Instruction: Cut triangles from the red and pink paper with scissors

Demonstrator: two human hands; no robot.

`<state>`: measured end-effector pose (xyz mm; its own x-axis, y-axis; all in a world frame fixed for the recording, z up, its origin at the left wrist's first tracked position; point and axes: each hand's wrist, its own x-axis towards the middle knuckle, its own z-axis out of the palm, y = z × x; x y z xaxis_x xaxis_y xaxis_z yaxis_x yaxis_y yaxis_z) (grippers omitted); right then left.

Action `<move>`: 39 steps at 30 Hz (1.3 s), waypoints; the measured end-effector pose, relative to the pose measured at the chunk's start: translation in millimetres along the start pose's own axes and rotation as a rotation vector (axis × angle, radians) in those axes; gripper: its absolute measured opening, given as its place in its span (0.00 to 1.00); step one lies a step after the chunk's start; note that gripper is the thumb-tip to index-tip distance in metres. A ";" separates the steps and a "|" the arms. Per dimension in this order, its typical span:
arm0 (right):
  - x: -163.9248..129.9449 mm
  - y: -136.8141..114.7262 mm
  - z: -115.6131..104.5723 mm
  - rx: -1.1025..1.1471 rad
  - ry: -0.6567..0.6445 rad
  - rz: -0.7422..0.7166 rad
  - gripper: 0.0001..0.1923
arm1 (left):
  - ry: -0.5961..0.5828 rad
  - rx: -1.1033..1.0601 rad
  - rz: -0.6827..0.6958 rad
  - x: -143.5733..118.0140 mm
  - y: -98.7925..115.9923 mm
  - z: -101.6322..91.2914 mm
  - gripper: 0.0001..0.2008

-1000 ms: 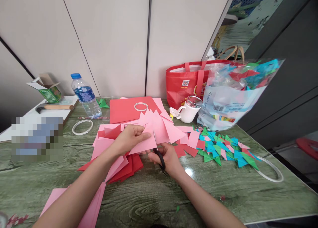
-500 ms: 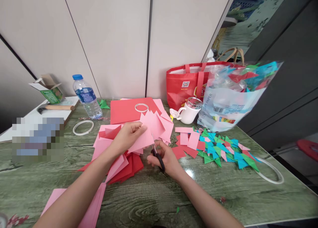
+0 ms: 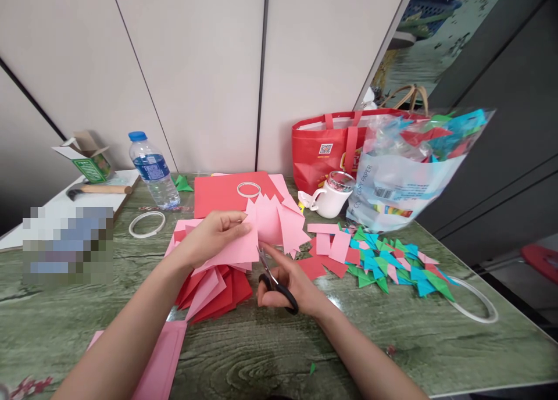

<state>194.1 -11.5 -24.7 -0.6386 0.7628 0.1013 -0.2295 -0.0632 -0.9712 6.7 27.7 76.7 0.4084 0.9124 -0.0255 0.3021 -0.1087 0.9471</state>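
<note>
Left hand (image 3: 213, 237) pinching a pink paper sheet (image 3: 238, 250) by its left edge, fingers closed on it, lifting it clear of the loose pink and red sheets (image 3: 213, 284) underneath, likely so the blades can get under the edge. Right hand (image 3: 290, 281) closed through the black loops of the scissors (image 3: 272, 278), blades a little apart and aimed up at the sheet's lower right corner, just right of the held sheet. More pink pieces (image 3: 279, 222) fanned just beyond the sheet, points up. Heap of small green, blue and red triangles (image 3: 392, 263) well to the right of the sheet on the green surface (image 3: 261, 347). White mug (image 3: 331, 199) beyond and right; water bottle (image 3: 152, 170) beyond and left.
</note>
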 end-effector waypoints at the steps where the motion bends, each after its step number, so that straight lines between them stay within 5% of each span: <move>1: 0.0 -1.2 0.4 0.006 -0.001 -0.006 0.49 | -0.025 -0.036 -0.013 -0.2 0.2 0.3 0.13; 9: -0.2 -8.9 4.5 -0.045 0.082 -0.032 0.46 | -0.096 -0.214 -0.119 -0.9 -1.7 0.6 0.13; 23: 8.2 -5.7 5.5 -0.102 0.321 -0.119 0.24 | -0.148 0.190 0.023 6.6 -9.9 26.2 0.15; 39: 8.1 -5.3 7.1 -0.106 0.336 -0.052 0.17 | -0.195 0.157 -0.001 8.4 -15.2 19.9 0.17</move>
<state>184.9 -9.5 -17.1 -0.3472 0.9333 0.0913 -0.1664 0.0345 -0.9854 22.7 29.2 55.8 0.5617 0.8211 -0.1020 0.4268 -0.1819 0.8859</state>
